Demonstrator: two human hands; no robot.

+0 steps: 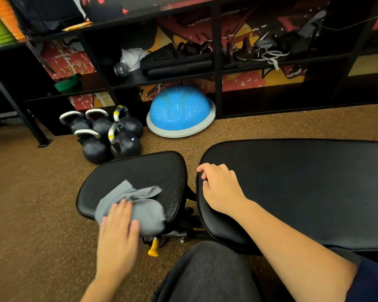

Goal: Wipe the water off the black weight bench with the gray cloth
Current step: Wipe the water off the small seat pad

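The black weight bench has a small seat pad point(140, 171) on the left and a long back pad point(303, 188) on the right. Water droplets glisten on the seat pad's right side. A crumpled gray cloth point(140, 203) lies on the seat pad's near half. My left hand point(118, 234) presses flat on the cloth with straight fingers and looks motion-blurred. My right hand point(220, 188) rests on the left end of the back pad, its fingers curled over the pad's edge.
Several black kettlebells point(109, 136) stand on the brown floor beyond the seat pad. A blue balance dome point(179, 110) leans against a black shelf rack point(216, 62) full of gear. A yellow adjustment knob point(154, 247) sticks out under the seat. My knee point(205, 273) is at the bottom.
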